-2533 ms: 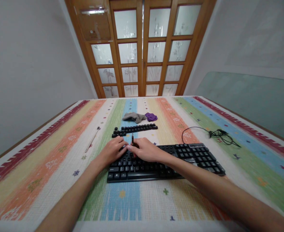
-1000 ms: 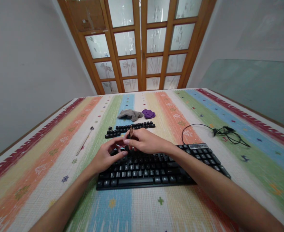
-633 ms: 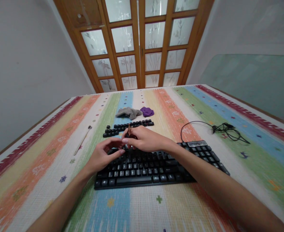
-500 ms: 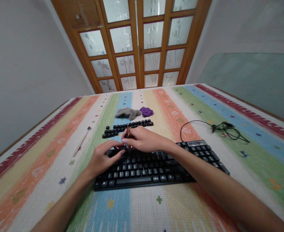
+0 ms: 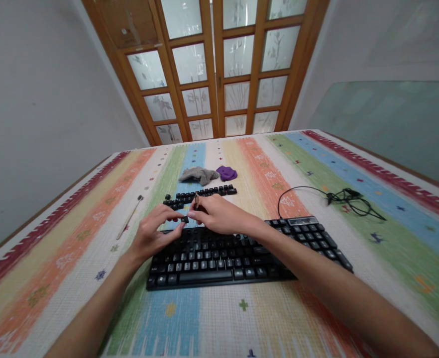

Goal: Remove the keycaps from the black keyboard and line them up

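A black keyboard (image 5: 204,276) lies across the striped tablecloth, and its upper left part shows bare spots where keys are off. My left hand (image 5: 154,231) pinches a small black keycap (image 5: 184,219) between thumb and fingers, just above the keyboard's back edge. Close beside it, my right hand (image 5: 217,214) is closed on a small thin brownish tool (image 5: 196,200), its kind mostly hidden by the fingers. Behind both hands, loose black keycaps (image 5: 215,191) lie in rows on the cloth, partly covered by my hands.
A grey cloth (image 5: 199,175) and a purple cloth (image 5: 226,173) lie behind the keycaps. To the left rests a thin brush (image 5: 130,217) with a dark head. The keyboard's cable (image 5: 348,198) is bunched at the right. Beyond the table (image 5: 257,149) stand wooden glass-paned doors.
My left hand has lifted off the keyboard and moved back and slightly left with the keycap. My right hand has stayed nearly in place, still holding the tool.
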### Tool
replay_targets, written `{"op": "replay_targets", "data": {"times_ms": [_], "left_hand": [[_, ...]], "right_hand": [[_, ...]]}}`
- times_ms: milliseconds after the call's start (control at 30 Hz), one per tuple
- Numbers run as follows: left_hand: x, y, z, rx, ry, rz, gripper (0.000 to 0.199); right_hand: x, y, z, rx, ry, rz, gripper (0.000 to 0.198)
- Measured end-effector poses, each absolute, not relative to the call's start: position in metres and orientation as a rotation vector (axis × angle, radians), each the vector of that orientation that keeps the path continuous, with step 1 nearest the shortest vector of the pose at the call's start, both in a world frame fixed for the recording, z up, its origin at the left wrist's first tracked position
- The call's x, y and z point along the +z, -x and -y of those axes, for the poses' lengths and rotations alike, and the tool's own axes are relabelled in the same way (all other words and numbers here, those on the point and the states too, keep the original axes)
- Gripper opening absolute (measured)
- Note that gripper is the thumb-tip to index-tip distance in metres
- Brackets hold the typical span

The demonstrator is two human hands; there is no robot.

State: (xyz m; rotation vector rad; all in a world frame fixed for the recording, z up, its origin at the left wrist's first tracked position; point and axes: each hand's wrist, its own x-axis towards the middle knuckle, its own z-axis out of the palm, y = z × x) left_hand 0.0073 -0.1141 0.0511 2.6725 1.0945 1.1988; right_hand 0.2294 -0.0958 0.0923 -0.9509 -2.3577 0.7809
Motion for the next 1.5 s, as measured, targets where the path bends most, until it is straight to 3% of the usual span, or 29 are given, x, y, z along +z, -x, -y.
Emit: {"op": "replay_targets", "data": {"times_ms": [267, 500, 1067, 1500], "left_hand": [[0.04, 0.006, 0.066, 0.877, -2.957, -1.2, 0.019], [0.018, 0.001, 0.037, 0.565, -3.029, -1.301, 0.017], [0.017, 0.0, 0.039, 0.623, -2.993, -1.37, 0.018], [0.03, -0.021, 0.084, 0.843, -2.905, -1.279, 0.025]], "right_hand": [[0.106, -0.237, 0.097, 0.825, 0.974, 2.314, 0.02], [0.121, -0.251, 0.094, 0.821, 0.965, 2.272, 0.02], [0.134, -0.268, 0.091, 0.827, 0.932, 2.274, 0.025], [0.118, -0.251, 0.104, 1.037, 0.76, 2.647, 0.024]]}}
